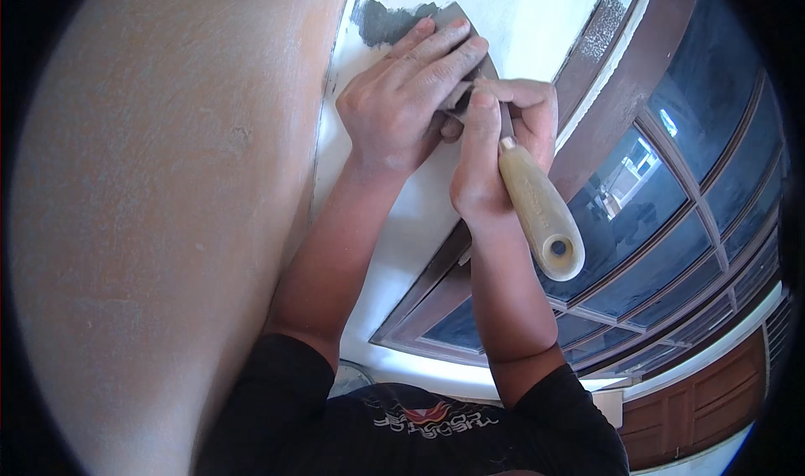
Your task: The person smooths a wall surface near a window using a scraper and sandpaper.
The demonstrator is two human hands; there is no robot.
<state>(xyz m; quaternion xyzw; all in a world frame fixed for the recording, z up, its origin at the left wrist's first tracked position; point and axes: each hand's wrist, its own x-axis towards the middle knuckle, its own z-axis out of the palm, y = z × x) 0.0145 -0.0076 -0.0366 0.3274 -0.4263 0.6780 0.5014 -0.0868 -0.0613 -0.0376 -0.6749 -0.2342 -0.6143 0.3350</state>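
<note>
A putty knife with a pale plastic handle (pixel 541 208) is in both hands, its handle pointing back towards me. My right hand (pixel 503 124) pinches it at the narrow metal neck, thumb on top. Across the wide metal blade (pixel 487 67) lie the fingers of my left hand (pixel 409 92), dusty at the tips, gripping the blade. A small beige-grey piece (pixel 456 98) shows between the two hands; what it is cannot be made out. Beyond the left fingertips a dark grey smear of filler (pixel 390 24) covers part of the white wall (pixel 534 17).
Close on the left rises a tan plastered wall (pixel 157 161), meeting the white one in a corner. To the right is a brown window frame (pixel 629 86) with dark glass panes (pixel 635 174). Lower right stands a brown panelled wooden door (pixel 698 394). A round rim (pixel 355 375) shows beside my shirt.
</note>
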